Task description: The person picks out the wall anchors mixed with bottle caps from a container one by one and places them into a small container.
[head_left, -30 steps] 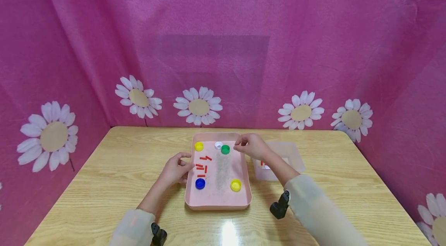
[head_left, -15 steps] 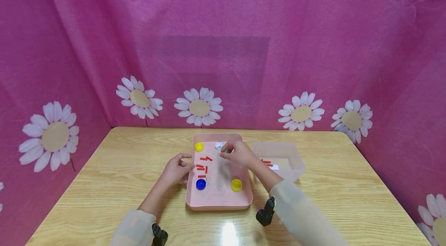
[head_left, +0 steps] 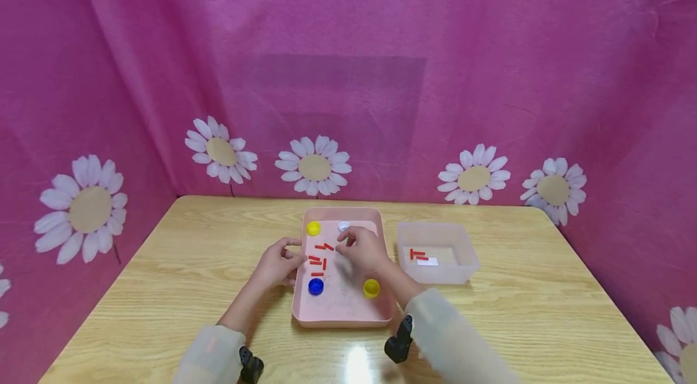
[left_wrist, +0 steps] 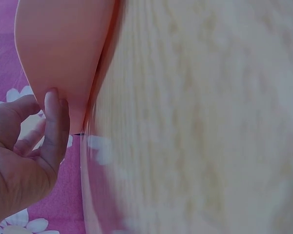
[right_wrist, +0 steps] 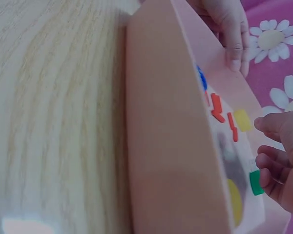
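Observation:
My left hand (head_left: 279,264) grips the left wall of a shallow pink tray (head_left: 348,315); in the left wrist view its fingers (left_wrist: 53,122) touch the wall's outside. Over the tray's middle is my right hand (head_left: 363,249), fingers loosely bent, holding nothing that I can see. Its fingertips are close to several small red sticks (head_left: 317,274) on the tray's left side. A green bottle cap (right_wrist: 255,182), hidden in the head view, shows beside the right hand in the right wrist view. Also in the tray are a blue cap (head_left: 316,286), yellow caps (head_left: 313,228) and a partly covered white cap (head_left: 343,226).
Right of the tray stands a translucent plastic box (head_left: 457,272) with a few red sticks (head_left: 418,254) and a white label in it. Both are on a wooden table (head_left: 517,287). A pink flowered cloth (head_left: 348,100) hangs behind.
My right hand has moved from the tray's right rim leftward and nearer over its middle, now covering the green cap in the head view. The left hand has kept its hold on the tray.

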`<action>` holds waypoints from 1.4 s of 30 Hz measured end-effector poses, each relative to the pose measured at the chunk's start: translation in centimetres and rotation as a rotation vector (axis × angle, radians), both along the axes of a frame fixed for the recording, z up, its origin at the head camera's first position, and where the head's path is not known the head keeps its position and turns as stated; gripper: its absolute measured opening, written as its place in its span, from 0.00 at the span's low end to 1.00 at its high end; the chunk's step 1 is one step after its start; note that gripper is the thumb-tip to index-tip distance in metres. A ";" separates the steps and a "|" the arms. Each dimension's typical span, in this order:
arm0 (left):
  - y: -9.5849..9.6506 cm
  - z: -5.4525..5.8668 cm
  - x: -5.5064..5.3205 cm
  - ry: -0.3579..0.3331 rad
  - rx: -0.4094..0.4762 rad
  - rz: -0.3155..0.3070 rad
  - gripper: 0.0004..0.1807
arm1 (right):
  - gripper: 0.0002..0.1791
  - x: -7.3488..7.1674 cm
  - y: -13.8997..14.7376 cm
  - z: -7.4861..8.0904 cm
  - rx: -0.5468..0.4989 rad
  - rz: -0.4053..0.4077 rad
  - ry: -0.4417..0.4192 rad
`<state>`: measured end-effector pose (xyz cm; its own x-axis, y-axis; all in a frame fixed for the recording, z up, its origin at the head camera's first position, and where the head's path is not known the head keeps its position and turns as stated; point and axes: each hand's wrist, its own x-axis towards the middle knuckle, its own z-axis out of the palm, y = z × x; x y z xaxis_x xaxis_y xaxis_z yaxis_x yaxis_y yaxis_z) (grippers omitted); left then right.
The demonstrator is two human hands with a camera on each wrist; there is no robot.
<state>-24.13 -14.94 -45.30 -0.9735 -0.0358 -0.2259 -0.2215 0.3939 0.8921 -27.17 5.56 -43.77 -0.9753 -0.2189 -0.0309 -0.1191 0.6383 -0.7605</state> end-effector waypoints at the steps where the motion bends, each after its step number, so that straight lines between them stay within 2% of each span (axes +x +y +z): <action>1: 0.0 0.0 0.0 -0.001 0.002 -0.001 0.23 | 0.09 0.0 -0.2 -0.1 0.015 -0.010 -0.019; 3: 0.0 -0.1 0.0 0.002 0.008 -0.002 0.23 | 0.10 0.0 -0.5 -0.4 0.035 -0.025 -0.053; 5: 0.0 -0.1 0.0 0.011 0.010 -0.008 0.23 | 0.11 0.0 -0.8 -0.6 0.049 -0.025 -0.043; 13: 0.0 -0.2 0.0 0.007 0.015 0.000 0.22 | 0.09 -0.6 -1.8 -2.0 0.033 -0.087 -0.092; 23: -0.2 -0.3 -0.1 0.002 0.019 0.003 0.22 | 0.09 -0.9 -2.9 -2.8 0.093 -0.158 -0.072; 33: -0.2 -0.3 -0.1 0.007 0.035 0.000 0.22 | 0.04 -0.7 -3.4 -2.9 0.180 -0.204 -0.031; 38: -0.3 -0.3 -0.1 0.013 0.032 -0.004 0.22 | 0.04 -0.8 -3.4 -2.9 0.157 -0.224 -0.046; 42: -0.3 -0.2 -0.1 0.018 0.024 -0.004 0.22 | 0.04 -0.9 -3.1 -2.8 0.100 -0.238 -0.049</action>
